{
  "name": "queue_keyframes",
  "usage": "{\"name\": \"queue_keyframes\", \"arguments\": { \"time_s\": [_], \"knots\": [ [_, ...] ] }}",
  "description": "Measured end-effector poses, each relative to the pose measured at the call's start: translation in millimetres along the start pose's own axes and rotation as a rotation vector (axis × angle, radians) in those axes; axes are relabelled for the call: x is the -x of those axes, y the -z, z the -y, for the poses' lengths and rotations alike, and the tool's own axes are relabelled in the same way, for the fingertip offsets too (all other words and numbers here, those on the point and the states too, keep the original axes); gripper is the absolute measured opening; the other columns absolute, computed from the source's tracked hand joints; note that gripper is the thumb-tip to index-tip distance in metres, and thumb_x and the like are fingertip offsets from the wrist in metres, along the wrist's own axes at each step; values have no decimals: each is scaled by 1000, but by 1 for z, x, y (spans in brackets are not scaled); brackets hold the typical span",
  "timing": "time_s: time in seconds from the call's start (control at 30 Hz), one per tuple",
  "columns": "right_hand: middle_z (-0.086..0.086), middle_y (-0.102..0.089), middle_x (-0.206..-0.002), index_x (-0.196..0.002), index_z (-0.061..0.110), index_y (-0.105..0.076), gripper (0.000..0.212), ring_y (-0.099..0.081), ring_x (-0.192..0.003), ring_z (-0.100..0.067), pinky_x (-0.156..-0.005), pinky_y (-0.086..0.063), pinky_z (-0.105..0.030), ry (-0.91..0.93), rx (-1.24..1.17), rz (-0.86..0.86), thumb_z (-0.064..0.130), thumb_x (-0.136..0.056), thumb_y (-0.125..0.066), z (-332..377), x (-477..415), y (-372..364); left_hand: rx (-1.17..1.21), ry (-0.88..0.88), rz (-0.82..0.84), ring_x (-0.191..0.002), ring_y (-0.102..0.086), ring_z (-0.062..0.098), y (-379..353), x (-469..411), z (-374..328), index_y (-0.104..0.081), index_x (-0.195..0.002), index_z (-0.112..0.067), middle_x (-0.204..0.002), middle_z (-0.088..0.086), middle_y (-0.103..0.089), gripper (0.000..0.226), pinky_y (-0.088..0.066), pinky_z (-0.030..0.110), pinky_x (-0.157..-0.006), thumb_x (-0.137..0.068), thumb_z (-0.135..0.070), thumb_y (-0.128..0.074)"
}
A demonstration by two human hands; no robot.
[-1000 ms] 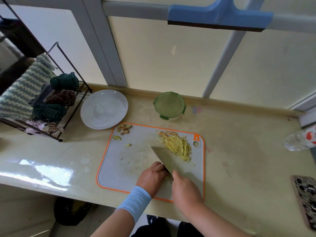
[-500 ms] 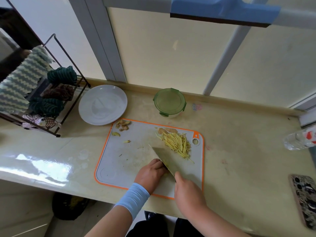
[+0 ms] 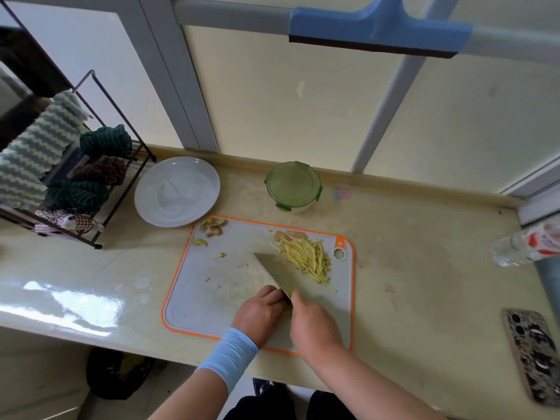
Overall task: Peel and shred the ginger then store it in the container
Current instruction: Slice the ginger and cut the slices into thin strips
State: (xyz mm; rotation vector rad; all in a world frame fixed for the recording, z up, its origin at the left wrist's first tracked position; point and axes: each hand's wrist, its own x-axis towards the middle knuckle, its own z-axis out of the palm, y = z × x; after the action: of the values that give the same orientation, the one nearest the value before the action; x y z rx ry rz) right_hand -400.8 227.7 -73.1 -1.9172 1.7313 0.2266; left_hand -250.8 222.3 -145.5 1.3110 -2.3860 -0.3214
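Observation:
A grey cutting board [image 3: 212, 283] with an orange rim lies on the counter. A pile of yellow shredded ginger [image 3: 306, 259] sits at its far right, and ginger peels [image 3: 212, 225] lie at its far left corner. My right hand [image 3: 315, 324] grips the handle of a broad knife [image 3: 268, 268] whose blade stands on the board. My left hand [image 3: 259, 313] has curled fingers pressed against the blade's left side, holding down a small ginger piece that is mostly hidden. A round container with a green lid [image 3: 293, 186] stands closed behind the board.
A white plate [image 3: 177, 190] sits left of the container. A wire rack with cloths [image 3: 69, 183] stands at far left. A plastic bottle [image 3: 527, 245] and a phone [image 3: 533, 356] lie at the right edge. A blue squeegee [image 3: 378, 28] hangs overhead.
Both hands and the knife stay at the board's near middle with only small shifts. The shredded pile has not moved.

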Motion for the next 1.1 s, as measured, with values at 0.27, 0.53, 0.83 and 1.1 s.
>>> {"name": "queue_keyframes", "arguments": {
  "time_s": [0.27, 0.53, 0.83, 1.1],
  "knots": [
    [-12, -66, -106, -136, 20, -38, 39, -65, -99, -33, -68, -42, -38, 19, 16, -13, 11, -98, -35, -17, 17, -4, 20, 55, 36, -97, -56, 15, -3, 1, 2, -77, -96, -20, -99, -3, -66, 32, -57, 28, -56, -79, -15, -50],
    [-11, -65, -102, -125, 20, -43, 27, -64, -97, -32, -65, -35, -33, 12, -43, -19, 14, -99, -37, -18, 11, -2, 22, 43, 14, -93, -52, 13, -1, -2, 1, -77, -90, -20, -93, -4, -65, 29, -55, 25, -56, -79, -15, -51],
    [-11, -64, -103, -131, 22, -41, 29, -64, -98, -32, -64, -36, -34, 2, -85, -53, 22, -103, -35, -9, 0, 3, 3, 31, -30, -90, -51, 12, 2, -3, -1, -75, -83, -20, -87, -4, -63, 25, -53, 24, -57, -79, -16, -50],
    [-11, -65, -102, -137, 23, -38, 36, -64, -96, -31, -65, -35, -35, 2, -40, -16, 19, -102, -33, -28, 34, -4, 20, 48, -27, -94, -55, 13, 2, -1, -2, -77, -89, -19, -94, -3, -67, 28, -55, 25, -57, -84, -17, -49]
  ]
}}
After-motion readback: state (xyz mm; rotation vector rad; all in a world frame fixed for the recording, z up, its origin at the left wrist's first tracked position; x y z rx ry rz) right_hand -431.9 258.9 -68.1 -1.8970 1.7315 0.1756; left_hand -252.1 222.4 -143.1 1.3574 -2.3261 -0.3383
